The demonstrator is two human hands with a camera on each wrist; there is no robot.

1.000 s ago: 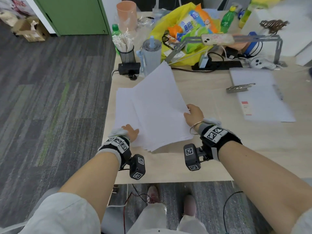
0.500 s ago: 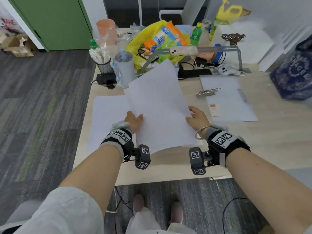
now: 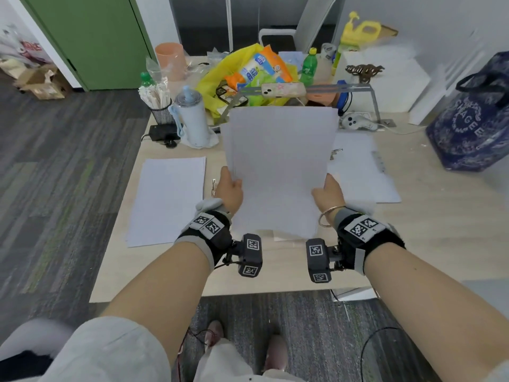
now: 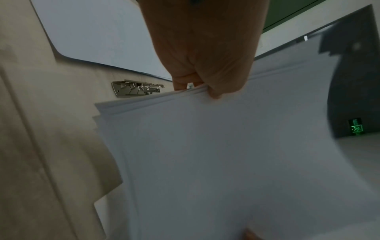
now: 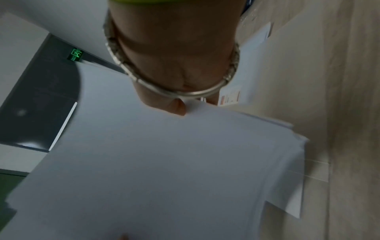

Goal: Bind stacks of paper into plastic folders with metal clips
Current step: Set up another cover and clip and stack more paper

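Observation:
A stack of white paper (image 3: 278, 166) stands nearly upright over the middle of the wooden table (image 3: 429, 232). My left hand (image 3: 230, 188) grips its left edge and my right hand (image 3: 327, 193) grips its right edge, thumbs on the near face. In the left wrist view the fingers (image 4: 205, 84) pinch the paper stack (image 4: 216, 154) at its edge, whose sheets are slightly uneven. A metal clip (image 4: 136, 89) lies flat on the table just beyond that hand. A clear plastic folder (image 3: 363, 166) lies at the right, partly hidden by the paper, with another metal clip (image 3: 336, 151) on it.
A second sheaf of white paper (image 3: 168, 199) lies flat on the table's left part. The back of the table is crowded: a pale blue bottle (image 3: 191, 119), a mesh pen cup (image 3: 161, 106), a yellow bag of snacks (image 3: 248, 75), a phone on a metal stand (image 3: 283, 89). A dark blue bag (image 3: 473, 117) stands at the right.
The paper stack was lying tilted on the table with the hands at its near corners. Both hands have lifted it and turned it nearly upright, straight in front of me.

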